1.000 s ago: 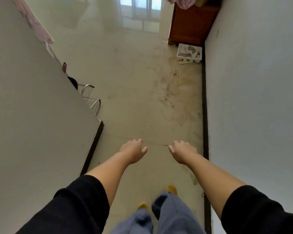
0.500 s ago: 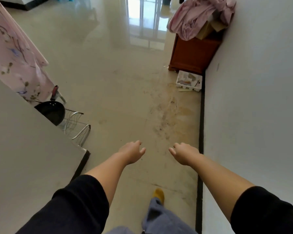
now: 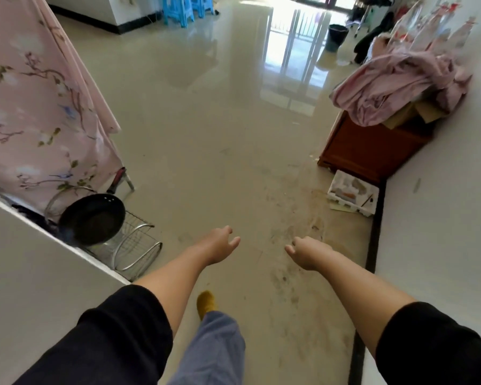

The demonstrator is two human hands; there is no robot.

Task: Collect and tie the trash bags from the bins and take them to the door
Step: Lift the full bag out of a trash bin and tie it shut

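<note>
My left hand [image 3: 218, 244] and my right hand [image 3: 307, 252] reach forward over a shiny beige floor, both with nothing in them and fingers loosely spread. Far ahead at the upper right stands a dark bin [image 3: 336, 37] near a bright window or door. No trash bag shows clearly in it from here. One foot in a yellow sock [image 3: 205, 301] is stepping forward between my arms.
A white wall corner [image 3: 39, 273] juts in at the left, with a black pan [image 3: 92, 218] on a wire rack [image 3: 134, 245] behind it and a pink flowered cloth [image 3: 34, 107]. At the right, a brown cabinet [image 3: 372, 151] under pink clothes, a white tray [image 3: 353, 195], then the right wall.
The view has moved forward down the corridor and lifted, so the open room, blue stools and far bin have come into sight. Both hands stay out front, holding nothing.
</note>
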